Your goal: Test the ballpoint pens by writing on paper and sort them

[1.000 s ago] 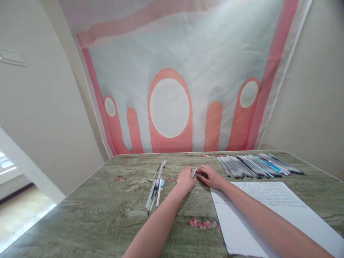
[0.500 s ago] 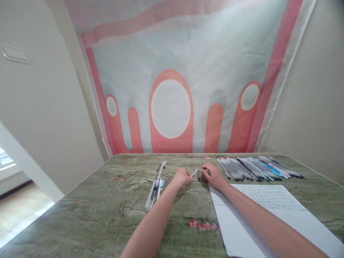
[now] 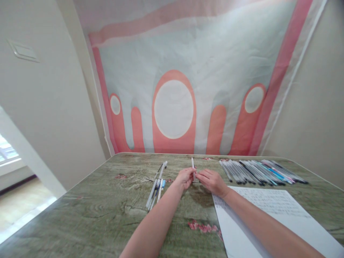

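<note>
Between my hands a whitish, see-through pen [image 3: 192,163] stands nearly upright, its upper part rising above the fingers. My left hand [image 3: 185,177] is closed in a pinch around its barrel. From the other side my right hand [image 3: 213,182] has its fingers pressed together, fingertips meeting the pen's lower part; the exact spot they cover is hidden. A small group of pens [image 3: 156,191], mostly white and clear with one blue piece, lies left of my left hand. A written sheet of paper [image 3: 260,218] lies under and beside my right forearm.
A long row of pens [image 3: 242,172], mostly clear with dark ends and some blue and pink ones, lies at the back right. The wood-patterned table [image 3: 102,215] ends at a wall hung with a pink and grey printed sheet [image 3: 174,143].
My hands have come together. The pen in my left hand, tilted before, now stands more upright, and my right fingers have moved left to it. The view has shifted slightly.
</note>
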`<state>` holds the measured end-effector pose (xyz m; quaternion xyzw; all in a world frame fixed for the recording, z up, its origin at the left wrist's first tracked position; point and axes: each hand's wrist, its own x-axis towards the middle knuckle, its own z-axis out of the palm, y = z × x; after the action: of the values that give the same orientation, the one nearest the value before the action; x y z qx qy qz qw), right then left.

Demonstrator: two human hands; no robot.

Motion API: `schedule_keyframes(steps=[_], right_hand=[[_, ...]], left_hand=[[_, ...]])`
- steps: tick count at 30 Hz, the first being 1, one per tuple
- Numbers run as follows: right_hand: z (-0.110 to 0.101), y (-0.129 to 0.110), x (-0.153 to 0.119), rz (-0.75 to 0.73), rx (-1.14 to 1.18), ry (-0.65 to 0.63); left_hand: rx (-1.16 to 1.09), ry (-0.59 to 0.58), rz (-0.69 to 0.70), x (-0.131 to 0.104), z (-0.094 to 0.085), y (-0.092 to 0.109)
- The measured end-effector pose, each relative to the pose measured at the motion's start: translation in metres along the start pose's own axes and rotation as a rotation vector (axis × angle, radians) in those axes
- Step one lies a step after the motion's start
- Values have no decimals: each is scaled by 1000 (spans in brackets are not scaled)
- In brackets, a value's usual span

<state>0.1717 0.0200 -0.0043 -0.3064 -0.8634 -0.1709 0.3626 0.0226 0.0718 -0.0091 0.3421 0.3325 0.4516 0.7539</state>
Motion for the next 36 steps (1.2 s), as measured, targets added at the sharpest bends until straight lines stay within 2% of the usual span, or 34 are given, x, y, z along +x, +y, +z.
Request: schedule_keyframes(steps=[2,4,7,10,16,30,36], right_hand=[[1,2,-2,36,12,49],[1,4,-5,100,49,135],[2,6,-9,233,121,276],[2,6,-11,296,167,358],[2,5,-10,217,199,330],[2,3,-9,209,225,299],[2,1,-9,330,245,377]], left_hand=[[-66,29,6,-1,-2,3],[-174,108,41,-1,-4,8],[-328,253,152,2,-11,16],[-417,313,242,5,-18,21],[-457,285,260,10,-22,20],[-434,241,204,2,-11,19],[-441,168,110,1,-13,19]])
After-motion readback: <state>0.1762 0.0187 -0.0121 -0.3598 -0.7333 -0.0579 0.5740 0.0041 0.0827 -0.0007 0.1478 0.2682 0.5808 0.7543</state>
